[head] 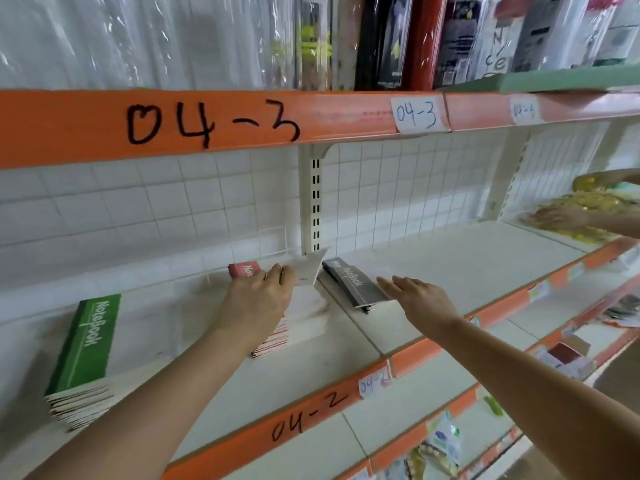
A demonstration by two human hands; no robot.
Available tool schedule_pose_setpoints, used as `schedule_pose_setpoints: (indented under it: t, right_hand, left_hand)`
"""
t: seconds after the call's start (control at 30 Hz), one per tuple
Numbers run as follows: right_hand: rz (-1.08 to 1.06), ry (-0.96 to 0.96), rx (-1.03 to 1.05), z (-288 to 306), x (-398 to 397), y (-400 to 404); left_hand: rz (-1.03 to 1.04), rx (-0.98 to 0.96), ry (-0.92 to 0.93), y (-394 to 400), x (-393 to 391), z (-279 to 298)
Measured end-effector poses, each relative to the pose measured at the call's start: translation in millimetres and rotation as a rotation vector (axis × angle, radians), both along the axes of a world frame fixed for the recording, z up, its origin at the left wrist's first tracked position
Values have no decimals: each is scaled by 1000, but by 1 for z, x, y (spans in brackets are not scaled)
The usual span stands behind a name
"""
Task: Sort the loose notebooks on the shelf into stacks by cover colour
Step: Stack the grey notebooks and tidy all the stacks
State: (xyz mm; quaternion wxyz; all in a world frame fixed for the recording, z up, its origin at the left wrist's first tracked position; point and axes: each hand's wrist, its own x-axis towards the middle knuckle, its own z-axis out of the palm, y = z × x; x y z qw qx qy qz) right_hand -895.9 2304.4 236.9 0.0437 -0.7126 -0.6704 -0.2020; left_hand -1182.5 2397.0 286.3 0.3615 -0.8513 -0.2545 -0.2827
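We see 3 groups of notebooks on the white shelf [450, 271] marked 04-2. A green stack [86, 344] lies at the far left, well apart from the rest. In the middle sits a red stack [273, 336], its striped edges showing below the wrist and a red corner peeking out behind the knuckles. Our left hand [258, 299] lies on top of that stack, fingers curled and pinching a pale notebook [310, 268] that tilts up off the shelf, back cover toward us. Just to the right, a dark grey stack [355, 284] lies beside the shelf joint. Our right hand [417, 299] reaches in with fingers straight and spread, fingertips at the near edge of the grey cover; we cannot tell if they touch. Far right, another person's hand [557, 218] rests on shiny gold packaging [595, 206]. Above, the orange rail [242, 123] reads 04-3
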Motion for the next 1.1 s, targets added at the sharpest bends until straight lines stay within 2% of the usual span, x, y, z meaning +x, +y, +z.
schedule_pose_setpoints:
  t: [0.23,0.5,0.63,0.7,0.83,0.93,1.1]
  right_hand:
    - [46,75,-243,-4,57,45]
    - [144,61,-506,-17,97,95]
    - [238,113,-649,-10,106,107]
    - [211,111,-706,-7,111,108]
    - [79,85,-628,-2,134,109]
    - [23,90,-503,1,147,107]
    - [3,77,-362,2,161,102]
  left_hand:
    - [109,-45,-14,1,53,-13]
    - [174,-61,11,5,98,-22]
    - [231,-91,86,5,123,-22]
    - [236,-87,154,4,136,-22]
    - [312,-145,303,8,182,-32]
    - [303,-300,339,20,220,-54]
    - [302,-538,414,8,261,-60]
